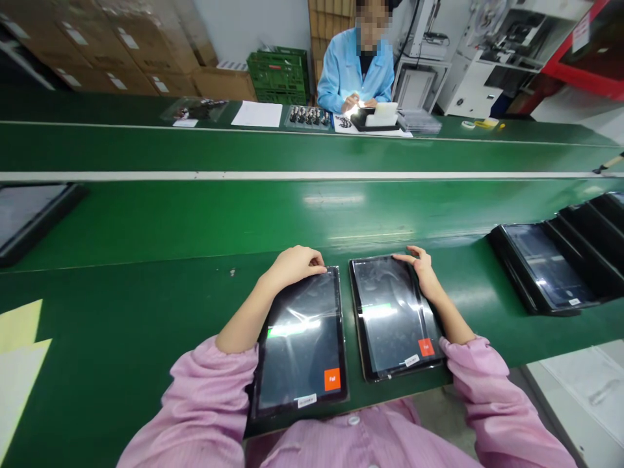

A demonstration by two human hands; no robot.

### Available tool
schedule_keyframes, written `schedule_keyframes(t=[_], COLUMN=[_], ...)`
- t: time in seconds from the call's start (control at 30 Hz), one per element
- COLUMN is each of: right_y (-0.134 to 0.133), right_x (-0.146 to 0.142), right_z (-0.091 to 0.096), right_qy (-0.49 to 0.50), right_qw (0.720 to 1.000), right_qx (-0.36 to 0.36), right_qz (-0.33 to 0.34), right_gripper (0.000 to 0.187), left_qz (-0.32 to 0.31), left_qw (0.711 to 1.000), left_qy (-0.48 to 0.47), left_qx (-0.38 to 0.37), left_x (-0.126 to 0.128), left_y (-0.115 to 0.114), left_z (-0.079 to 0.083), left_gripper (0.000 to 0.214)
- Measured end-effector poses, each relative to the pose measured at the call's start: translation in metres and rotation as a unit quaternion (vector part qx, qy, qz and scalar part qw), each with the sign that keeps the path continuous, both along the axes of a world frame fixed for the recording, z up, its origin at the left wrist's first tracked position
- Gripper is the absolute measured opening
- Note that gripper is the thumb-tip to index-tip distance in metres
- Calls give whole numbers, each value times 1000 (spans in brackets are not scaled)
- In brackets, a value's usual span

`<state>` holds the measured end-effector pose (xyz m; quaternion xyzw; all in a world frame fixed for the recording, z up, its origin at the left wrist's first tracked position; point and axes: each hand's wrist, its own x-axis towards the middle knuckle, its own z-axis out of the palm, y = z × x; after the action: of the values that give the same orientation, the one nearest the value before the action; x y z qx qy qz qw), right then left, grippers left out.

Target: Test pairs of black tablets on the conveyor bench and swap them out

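Two dark tablets lie side by side, screens up, each with an orange "Fail" square in a lower corner and a white barcode label below. At the upper edge of the left tablet (302,344) is my left hand (298,263), its fingers bent together and the tips against the top right part. My right hand (420,270) rests on the upper right corner of the right tablet (392,312). Its fingers are stretched and apart, one lying along the top edge. The undersides of both tablets are hidden.
More tablets in black holders (546,266) stand at right; another tablet (29,211) lies far left. Yellow paper sheets (19,364) sit at the left edge. Across the green bench (234,221), a person in a blue coat (336,71) works beside a tray of small parts (308,117).
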<state>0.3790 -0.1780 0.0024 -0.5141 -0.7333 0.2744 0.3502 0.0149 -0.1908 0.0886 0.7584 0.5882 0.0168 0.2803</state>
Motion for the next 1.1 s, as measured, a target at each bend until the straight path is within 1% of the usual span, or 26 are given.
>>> schedule_keyframes(t=[0.07, 0.13, 0.17, 0.23, 0.3, 0.37, 0.43, 0.57, 0.67, 0.77, 0.83, 0.9, 1.0, 1.1], right_y=[0, -1, -2, -4, -4, -4, -4, -4, -5, -6, -5, -6, -7, -9], right_x=[1, 3, 4, 5, 4, 3, 2, 1, 1, 1, 0, -2, -6, -9], right_z=[2, 5, 7, 8, 8, 6, 3, 3, 6, 9, 9, 9, 12, 15], right_qy=[4, 18, 26, 35, 36, 33, 32, 19, 10, 51, 73, 87, 89, 78], right_qw=[1000, 998, 998, 999, 999, 999, 999, 999, 999, 997, 996, 994, 994, 995], right_qx=[-8, -17, -14, 5, 25, 28, 27, 31, 39, 44, 29, 12, 9, 9], right_qz=[30, 56, 58, 39, 17, 12, 19, 28, 18, -26, -51, -58, -58, -62], right_gripper=[84, 82, 81, 80, 79, 78, 78, 77, 71, 71, 72, 72, 72, 72], left_qz=[-19, -52, -64, -70, -55, -37, -31, -37, -67, -120, -149, -163, -177, -179], left_qw=[1000, 998, 998, 997, 997, 997, 997, 998, 996, 988, 986, 986, 982, 979], left_qy=[9, 14, 12, -3, -28, -44, -38, -1, -39, -91, -74, -32, 39, 82], left_qx=[-5, -15, -20, -34, -48, -55, -54, -48, -40, -16, 2, 25, 58, 61], left_x=[-1, -3, -5, -7, -7, -7, -6, -6, -4, 4, 12, 20, 31, 33], left_y=[0, 0, 0, 0, 1, 2, 2, 0, -2, -3, -2, -1, 0, -1], left_z=[0, 0, 0, 0, 0, 0, -1, -1, -1, 0, 1, 2, 5, 8], left_gripper=[25, 38, 44, 46, 44, 47, 49, 53, 53, 49, 50, 50, 50, 48])
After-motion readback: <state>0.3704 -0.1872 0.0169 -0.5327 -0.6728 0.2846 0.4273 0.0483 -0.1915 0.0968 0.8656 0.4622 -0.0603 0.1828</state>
